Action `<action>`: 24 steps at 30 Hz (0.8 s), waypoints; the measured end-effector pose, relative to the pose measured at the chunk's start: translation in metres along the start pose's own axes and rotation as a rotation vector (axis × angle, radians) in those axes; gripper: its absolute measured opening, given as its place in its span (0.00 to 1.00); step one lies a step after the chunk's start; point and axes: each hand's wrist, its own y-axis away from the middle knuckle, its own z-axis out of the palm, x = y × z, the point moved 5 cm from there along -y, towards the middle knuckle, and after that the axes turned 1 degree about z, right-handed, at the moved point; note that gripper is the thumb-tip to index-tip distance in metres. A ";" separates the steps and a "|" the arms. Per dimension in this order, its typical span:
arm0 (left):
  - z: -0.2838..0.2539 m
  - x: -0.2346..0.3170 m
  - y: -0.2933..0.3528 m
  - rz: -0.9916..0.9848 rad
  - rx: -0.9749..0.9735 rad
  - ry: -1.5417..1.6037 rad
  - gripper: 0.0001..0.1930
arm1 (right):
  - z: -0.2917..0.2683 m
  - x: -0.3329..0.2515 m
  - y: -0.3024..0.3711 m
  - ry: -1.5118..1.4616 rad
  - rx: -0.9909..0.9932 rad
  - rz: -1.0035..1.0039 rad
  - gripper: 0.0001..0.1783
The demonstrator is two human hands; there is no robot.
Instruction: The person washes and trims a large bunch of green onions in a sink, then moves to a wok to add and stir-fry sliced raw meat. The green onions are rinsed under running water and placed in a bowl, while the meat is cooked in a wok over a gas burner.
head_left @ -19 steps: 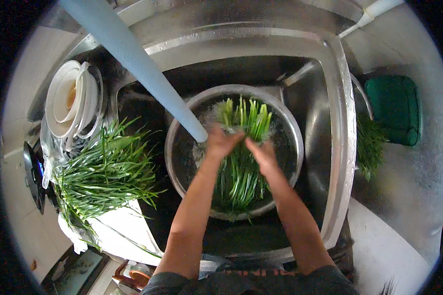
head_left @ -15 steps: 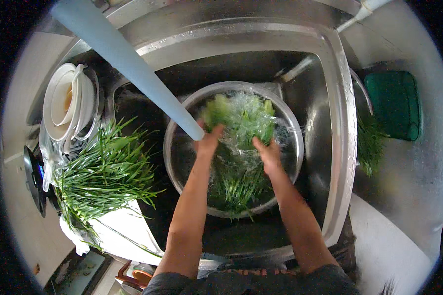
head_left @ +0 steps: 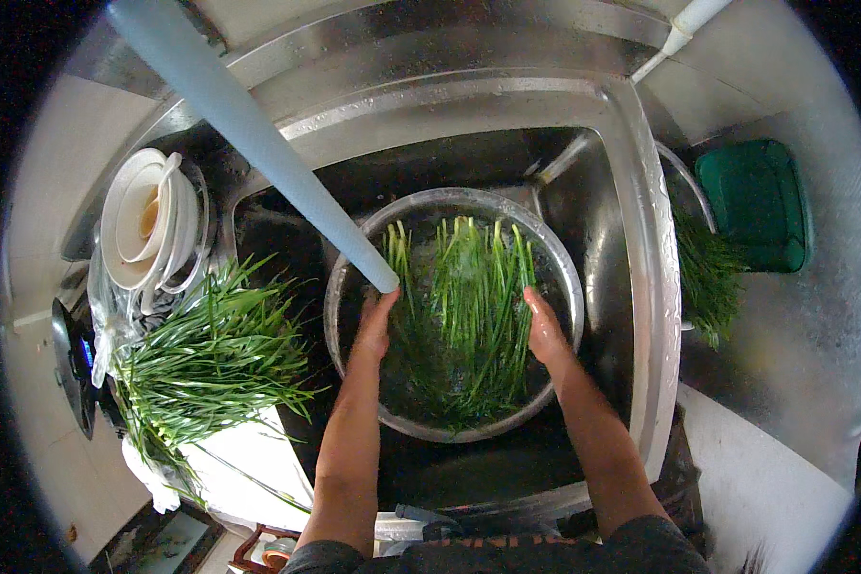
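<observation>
A round metal basin (head_left: 570,287) of water stands in the sink, and long green garlic chives (head_left: 469,297) float in it with their pale ends toward the far rim. My left hand (head_left: 377,320) is at the left edge of the chives, inside the basin's left side, its thumb pointing up and its fingers apart, partly hidden by the end of a light blue tube (head_left: 287,182). On the opposite side my right hand (head_left: 545,330) is open beside the chives' right edge, thumb raised, its lower fingers hard to see. Neither hand grips the chives.
Left of the sink (head_left: 631,316), a large heap of chives (head_left: 220,349) lies beside stacked white bowls (head_left: 129,215) and a white board (head_left: 249,459). On the right are a green plastic basket (head_left: 756,206) and another bunch of greens (head_left: 703,277). The blue tube slants across from the upper left.
My hands have moved apart and toward me, to the basin's sides. The splashing has died down, and the bunched, blurred chives now lie spread out in the water.
</observation>
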 end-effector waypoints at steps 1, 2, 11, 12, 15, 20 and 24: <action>0.010 -0.001 0.004 -0.062 0.004 -0.056 0.54 | 0.011 0.012 -0.002 -0.194 -0.009 0.288 0.42; 0.018 -0.004 0.008 -0.140 0.036 -0.113 0.57 | 0.024 0.019 -0.003 -0.550 0.016 0.578 0.48; 0.099 0.031 0.089 -0.012 -0.571 0.557 0.18 | 0.028 -0.095 0.056 -0.939 -0.136 0.417 0.28; 0.100 0.039 0.105 -0.094 -0.650 0.599 0.18 | 0.020 -0.110 0.065 -0.936 -0.171 0.398 0.27; 0.103 0.077 0.151 -0.130 -0.870 0.603 0.20 | -0.001 -0.155 0.087 -0.942 -0.229 0.393 0.25; 0.096 0.137 0.196 0.078 -0.866 0.264 0.21 | -0.014 -0.235 0.102 -0.739 -0.221 0.131 0.22; 0.075 0.169 0.224 0.128 -0.976 0.245 0.23 | -0.012 -0.279 0.100 -0.556 -0.308 0.180 0.25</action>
